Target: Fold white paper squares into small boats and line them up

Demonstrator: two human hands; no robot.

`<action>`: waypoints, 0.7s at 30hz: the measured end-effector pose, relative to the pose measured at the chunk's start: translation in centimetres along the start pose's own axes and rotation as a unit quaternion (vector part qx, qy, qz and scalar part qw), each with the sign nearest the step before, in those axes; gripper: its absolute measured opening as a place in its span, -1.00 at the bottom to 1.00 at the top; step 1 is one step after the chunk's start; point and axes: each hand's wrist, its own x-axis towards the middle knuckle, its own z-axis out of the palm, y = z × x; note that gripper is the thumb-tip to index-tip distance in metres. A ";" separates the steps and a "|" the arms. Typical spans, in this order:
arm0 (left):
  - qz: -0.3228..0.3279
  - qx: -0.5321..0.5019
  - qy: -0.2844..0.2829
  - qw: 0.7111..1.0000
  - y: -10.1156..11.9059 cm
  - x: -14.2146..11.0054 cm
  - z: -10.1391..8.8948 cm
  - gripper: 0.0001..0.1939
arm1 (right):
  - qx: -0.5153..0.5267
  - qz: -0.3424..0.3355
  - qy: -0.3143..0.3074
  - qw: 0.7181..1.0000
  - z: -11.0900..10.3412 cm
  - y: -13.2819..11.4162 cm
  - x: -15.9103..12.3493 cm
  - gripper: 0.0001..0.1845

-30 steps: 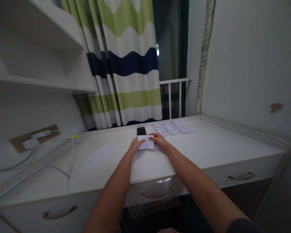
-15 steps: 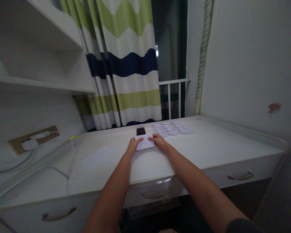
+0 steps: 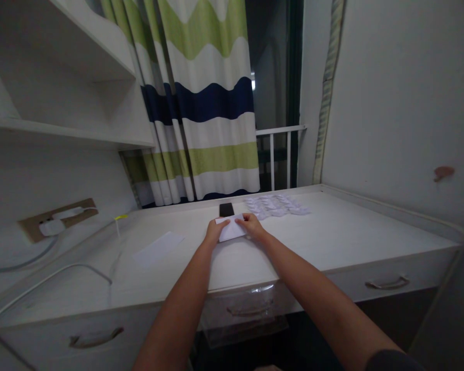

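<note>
Apparently folded paper (image 3: 232, 232) in both hands' fingers (image 3: 238, 221), above closed drawers (image 3: 390, 272).

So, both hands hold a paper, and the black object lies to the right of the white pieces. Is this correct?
Wrong side: in the head view, the black object lies to the left of the white pieces. The left hand and right hand do hold a paper.

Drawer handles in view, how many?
3: left handle, middle handle behind clear plastic, and right handle, all along the front of the desk. The forearms cover some of that front, so more may be hidden.
</note>
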 end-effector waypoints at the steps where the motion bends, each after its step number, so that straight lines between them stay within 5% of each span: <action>1: 0.003 -0.001 -0.005 1.000 0.0 0.0 0.0 -0.68 | -0.009 -0.003 0.005 1.000 0.0 0.1 0.0 -0.79; 21: -0.020 0.048 0.090 0.995 -0.2 0.5 -0.2 -0.82 | -0.054 -0.017 -0.043 0.997 0.4 0.8 0.1 -0.79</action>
